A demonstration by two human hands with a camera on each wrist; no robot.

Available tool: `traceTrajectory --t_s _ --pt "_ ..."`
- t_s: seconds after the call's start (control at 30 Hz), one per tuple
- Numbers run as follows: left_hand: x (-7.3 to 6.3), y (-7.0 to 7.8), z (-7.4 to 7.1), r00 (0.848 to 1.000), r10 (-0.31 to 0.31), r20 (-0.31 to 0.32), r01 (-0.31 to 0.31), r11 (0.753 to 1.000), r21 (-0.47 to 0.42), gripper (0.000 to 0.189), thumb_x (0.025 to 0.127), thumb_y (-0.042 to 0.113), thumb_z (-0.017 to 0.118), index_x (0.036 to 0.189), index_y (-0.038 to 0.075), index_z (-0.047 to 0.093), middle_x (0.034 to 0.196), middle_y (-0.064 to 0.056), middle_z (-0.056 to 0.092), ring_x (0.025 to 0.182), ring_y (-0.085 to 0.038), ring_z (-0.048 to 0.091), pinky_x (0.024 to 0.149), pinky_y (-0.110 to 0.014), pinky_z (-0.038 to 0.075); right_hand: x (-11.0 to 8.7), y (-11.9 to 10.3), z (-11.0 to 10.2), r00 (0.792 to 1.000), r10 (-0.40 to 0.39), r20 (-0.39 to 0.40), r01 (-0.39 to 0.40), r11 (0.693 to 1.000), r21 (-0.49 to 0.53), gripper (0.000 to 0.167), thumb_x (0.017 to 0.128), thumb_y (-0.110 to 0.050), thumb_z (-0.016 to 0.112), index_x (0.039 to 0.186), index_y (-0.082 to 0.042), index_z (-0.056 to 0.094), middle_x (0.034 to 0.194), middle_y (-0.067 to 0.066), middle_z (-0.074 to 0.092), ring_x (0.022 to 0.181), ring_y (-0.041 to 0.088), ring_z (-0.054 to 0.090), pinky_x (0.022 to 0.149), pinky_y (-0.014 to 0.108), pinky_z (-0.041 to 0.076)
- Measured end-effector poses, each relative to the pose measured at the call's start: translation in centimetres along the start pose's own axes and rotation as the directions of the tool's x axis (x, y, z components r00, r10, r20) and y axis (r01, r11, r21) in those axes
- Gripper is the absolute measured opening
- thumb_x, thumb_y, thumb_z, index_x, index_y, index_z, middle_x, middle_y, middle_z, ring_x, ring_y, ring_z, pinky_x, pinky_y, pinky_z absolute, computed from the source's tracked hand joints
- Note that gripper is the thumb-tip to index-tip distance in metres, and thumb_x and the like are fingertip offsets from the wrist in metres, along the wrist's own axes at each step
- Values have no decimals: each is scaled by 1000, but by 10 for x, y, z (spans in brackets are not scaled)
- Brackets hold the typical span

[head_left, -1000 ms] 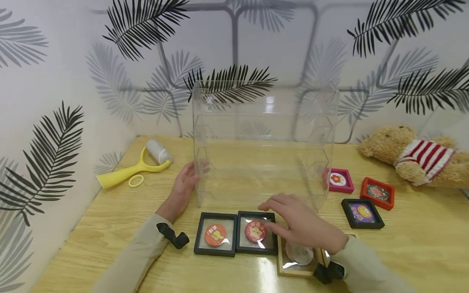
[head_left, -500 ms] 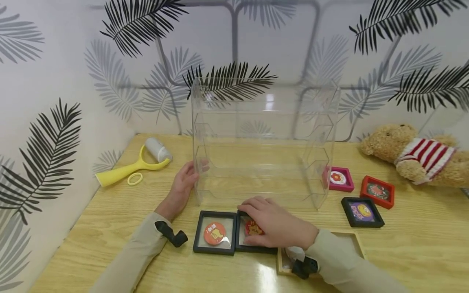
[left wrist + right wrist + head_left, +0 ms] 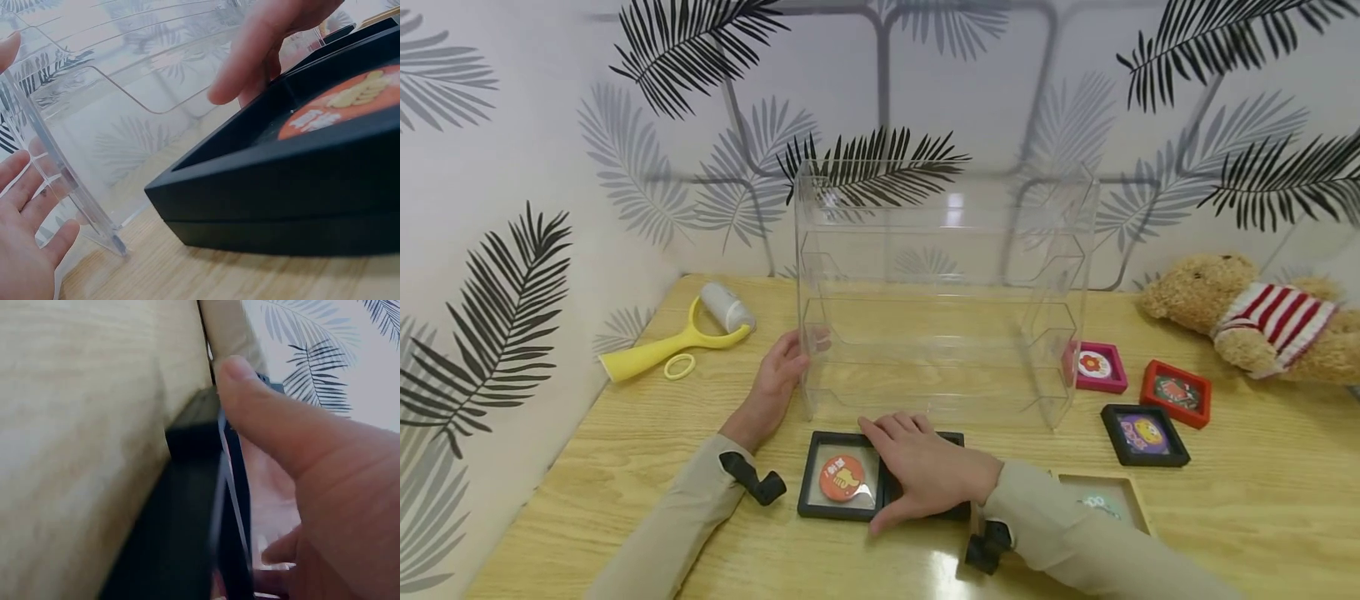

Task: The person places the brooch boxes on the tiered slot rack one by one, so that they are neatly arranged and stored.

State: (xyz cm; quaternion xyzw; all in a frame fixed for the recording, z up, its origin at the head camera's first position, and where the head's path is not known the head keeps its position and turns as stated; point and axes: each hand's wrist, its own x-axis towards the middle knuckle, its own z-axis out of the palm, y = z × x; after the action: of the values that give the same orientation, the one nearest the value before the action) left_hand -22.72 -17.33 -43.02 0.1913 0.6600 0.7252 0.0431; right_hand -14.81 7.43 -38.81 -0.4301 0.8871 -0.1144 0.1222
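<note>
From far off, I look down on a yellowish wooden table (image 3: 1262, 492), with a shiny patch of light near its front edge. Behind it is a white wall (image 3: 820, 75) with black and grey leaves. A clear plastic stand (image 3: 940, 350) with shelves stands upright on the wood. The left hand (image 3: 775, 379) is at the stand's left side, fingers loose, holding nothing. The right hand (image 3: 925, 467) is spread wide over two black frames side by side in front of the stand; it grasps neither one, and I can't tell if it touches them. The frame with the orange thumbs-up badge (image 3: 807, 475) shows well, but the second black frame (image 3: 953, 438) is mostly covered. A wooden frame (image 3: 1138, 504) peeks past the right sleeve (image 3: 1045, 500). To the right are a pink frame (image 3: 1117, 367), a red frame (image 3: 1204, 406) and a teddy bear (image 3: 1262, 325) lying down. On the left sit a yellow forked handle (image 3: 647, 358) and a yellow ring (image 3: 680, 367).
</note>
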Motion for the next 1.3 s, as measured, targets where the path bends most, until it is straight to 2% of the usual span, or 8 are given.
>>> traceTrajectory --t_s 0.33,0.63,0.77,1.0,1.1,1.2,1.27,1.3 --pt "1 -1 1 1000 12 -26 -12 1000 14 51 97 17 39 144 -1 31 147 -24 38 128 -16 43 112 -51 21 6 -8 6 998 40 -55 -39 999 8 106 70 -62 75 145 1 33 131 11 43 120 24 37 98 45 30" --pt "1 2 3 999 12 -39 -11 1000 15 52 96 18 40 143 -1 33 146 -27 38 127 -15 45 110 -50 24 9 -7 4 990 -18 -136 48 974 221 101 60 -44 87 143 -10 39 129 1 43 118 15 43 102 39 33" --pt "1 2 3 999 16 -44 -15 1000 14 51 95 16 40 142 -2 34 145 -28 37 126 -15 45 110 -46 26 11 -1 1 981 -41 -189 127 875 467 101 60 -24 90 143 -15 35 128 3 43 108 15 48 92 30 44" --pt "1 3 3 999 10 -50 -9 1000 14 51 95 15 40 141 -3 33 146 -24 39 124 -12 47 110 -43 28 10 9 -5 984 -100 -146 176 523 834 100 65 4 83 145 -18 27 120 15 54 92 19 64 76 33 56" --pt "1 4 3 999 0 -47 1 1000 10 52 95 17 40 142 -2 33 147 -24 38 125 -12 46 110 -45 27 9 12 -7 978 -143 -151 198 415 888 99 69 3 82 147 -11 22 109 21 59 88 17 65 75 32 55" --pt "0 5 4 999 -3 -44 4 1000 12 52 94 18 40 142 -2 32 148 -23 38 126 -13 44 111 -48 25 8 14 -7 971 -153 -185 231 378 896 86 77 1 76 144 -3 23 93 22 63 75 14 65 62 30 55" --pt "0 4 4 999 -3 -45 3 1000 12 53 94 19 41 142 -2 32 148 -22 38 126 -14 44 111 -49 24 8 14 -7 968 -136 -212 249 386 888 69 85 0 68 140 1 28 85 23 64 68 13 65 56 28 53" --pt "0 4 4 999 -2 -45 2 1000 11 53 94 19 41 142 -2 32 148 -22 38 127 -14 44 111 -49 23 9 13 -7 967 -109 -232 256 417 872 57 89 -1 64 137 2 33 81 22 64 64 11 64 53 27 52"
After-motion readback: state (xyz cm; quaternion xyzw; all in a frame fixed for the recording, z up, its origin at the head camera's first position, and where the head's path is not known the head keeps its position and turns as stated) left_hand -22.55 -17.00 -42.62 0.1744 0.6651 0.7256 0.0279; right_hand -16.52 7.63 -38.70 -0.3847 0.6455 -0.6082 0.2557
